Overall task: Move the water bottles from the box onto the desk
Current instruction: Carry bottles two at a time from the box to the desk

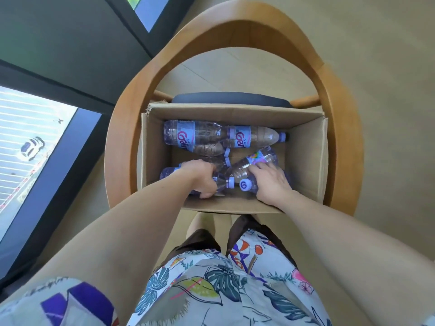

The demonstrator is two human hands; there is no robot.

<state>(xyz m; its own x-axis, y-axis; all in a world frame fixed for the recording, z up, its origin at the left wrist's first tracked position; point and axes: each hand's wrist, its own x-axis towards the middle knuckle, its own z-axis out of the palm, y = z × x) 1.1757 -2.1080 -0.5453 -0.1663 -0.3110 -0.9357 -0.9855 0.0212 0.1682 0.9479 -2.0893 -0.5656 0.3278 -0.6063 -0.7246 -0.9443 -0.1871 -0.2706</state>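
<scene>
Water bottles [195, 135] lie on their sides in an open cardboard box [306, 161], which sits on the dark seat cushion [231, 100] of a curved wooden chair [339, 128]; both hands are down inside the box at its near end, and no desk is in view, so none of the bottles visible here has reached it yet; the main risk, as I judge it, is that lifting two bottles at once from a loose heap drags a neighbour along or lets one slip, since the clear plastic looks smooth and thin-walled and a full bottle is heavy for a one-handed side grip; a second risk is that pulling against the near wall tips or shifts the box on the rounded cushion, because it overhangs the seat edge towards the person; a dropped bottle could roll off under the chair; the left hand [200, 177] is curled closed around the body of a near-left bottle [223, 182], fingers wrapped under it and thumb side on top, its purple cap pointing towards the centre; the right hand [270, 182] is spread flatter over a near-right bottle [247, 165] with the fingers bent across its shoulder, touching it, though whether it has truly closed on it I cannot tell; two more bottles lie along the far wall, apart from both hands.
</scene>
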